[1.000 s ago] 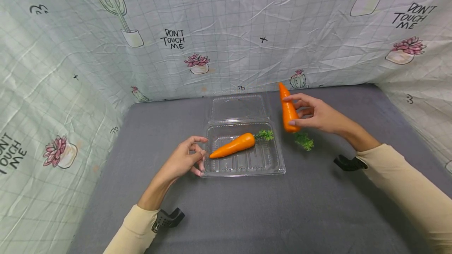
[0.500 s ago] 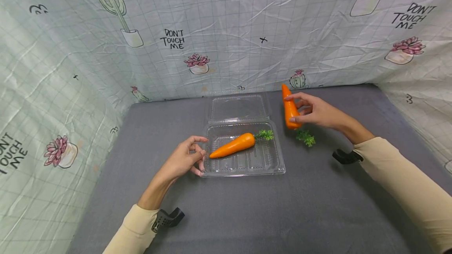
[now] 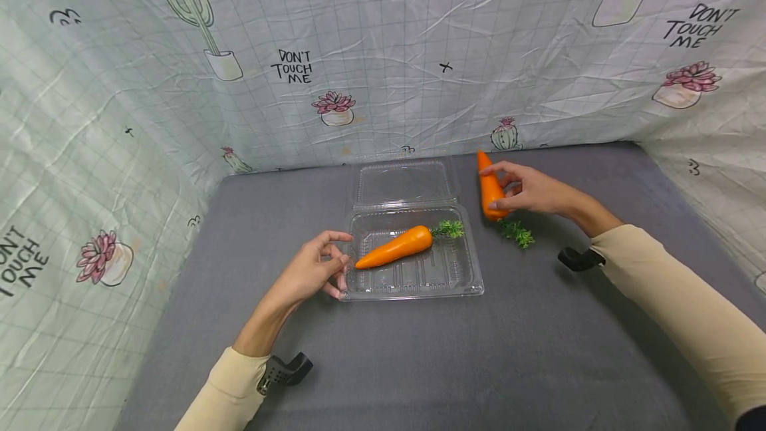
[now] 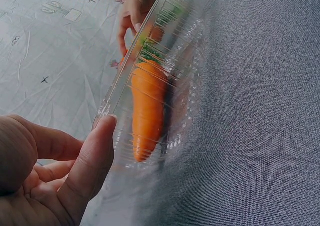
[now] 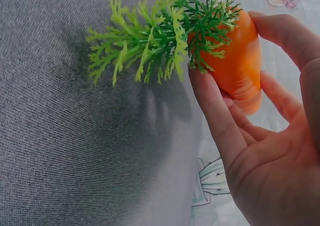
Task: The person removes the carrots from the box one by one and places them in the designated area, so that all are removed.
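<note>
A clear plastic clamshell container point(image 3: 413, 297) lies with its lid point(image 3: 403, 183) laid back behind it. Inside the base rests an orange carrot point(image 3: 396, 249), green top toward the right. My left hand point(image 3: 312, 268) holds the container's left edge, the thumb point(image 4: 95, 151) right at the rim in the left wrist view. To the right of the container, my right hand point(image 3: 531, 190) grips a second carrot point(image 3: 490, 193) between thumb and fingers, its tip pointing away from me. Its leafy green top point(image 5: 145, 41) hangs close over the cloth in the right wrist view.
Grey cloth point(image 3: 407, 358) covers the tabletop. A patterned curtain point(image 3: 395, 52) with cactus drawings surrounds the back and sides. Each wrist carries a black camera mount, one at the left cuff point(image 3: 286, 371) and one at the right cuff point(image 3: 580, 259).
My right hand has shifted the second carrot slightly right and lowered it toward the cloth. The left hand, the container and the carrot inside it stay in place.
</note>
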Demonstrator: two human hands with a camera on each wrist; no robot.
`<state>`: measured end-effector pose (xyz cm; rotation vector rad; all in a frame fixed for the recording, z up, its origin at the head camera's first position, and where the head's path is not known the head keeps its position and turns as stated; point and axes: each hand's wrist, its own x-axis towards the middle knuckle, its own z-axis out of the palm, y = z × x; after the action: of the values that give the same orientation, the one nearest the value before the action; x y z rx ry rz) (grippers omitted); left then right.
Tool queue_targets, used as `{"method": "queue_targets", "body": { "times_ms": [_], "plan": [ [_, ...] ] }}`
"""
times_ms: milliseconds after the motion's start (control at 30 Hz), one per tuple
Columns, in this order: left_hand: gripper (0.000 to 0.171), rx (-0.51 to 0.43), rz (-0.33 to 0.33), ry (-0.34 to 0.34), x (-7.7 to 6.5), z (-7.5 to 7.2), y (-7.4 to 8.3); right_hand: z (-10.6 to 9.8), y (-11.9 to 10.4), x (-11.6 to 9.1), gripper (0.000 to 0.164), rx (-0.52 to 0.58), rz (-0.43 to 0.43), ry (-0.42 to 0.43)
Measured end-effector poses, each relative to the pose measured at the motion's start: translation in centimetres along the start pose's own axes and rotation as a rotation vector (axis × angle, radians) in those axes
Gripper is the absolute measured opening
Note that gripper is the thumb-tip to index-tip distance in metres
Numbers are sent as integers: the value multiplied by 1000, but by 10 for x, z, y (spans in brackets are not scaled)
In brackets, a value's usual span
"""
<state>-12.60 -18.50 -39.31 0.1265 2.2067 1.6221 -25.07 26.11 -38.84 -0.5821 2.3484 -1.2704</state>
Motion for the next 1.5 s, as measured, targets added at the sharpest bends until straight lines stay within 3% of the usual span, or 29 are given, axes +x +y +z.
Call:
{"method": "queue_targets", "body": {
  "times_ms": [433,933,1300,1500],
  "plan": [
    [44,-1,-8,-2,0,0,1,0,10,4,68,-36,8,-66],
    [44,0,-12,-3,0,0,1,-6,9,7,69,-48,115,-162],
    [44,8,-6,-12,1,-1,1,-10,6,5,68,-76,89,-173],
    [45,8,-7,-11,1,-1,1,-12,1,5,63,-176,36,-126]
  ]
}}
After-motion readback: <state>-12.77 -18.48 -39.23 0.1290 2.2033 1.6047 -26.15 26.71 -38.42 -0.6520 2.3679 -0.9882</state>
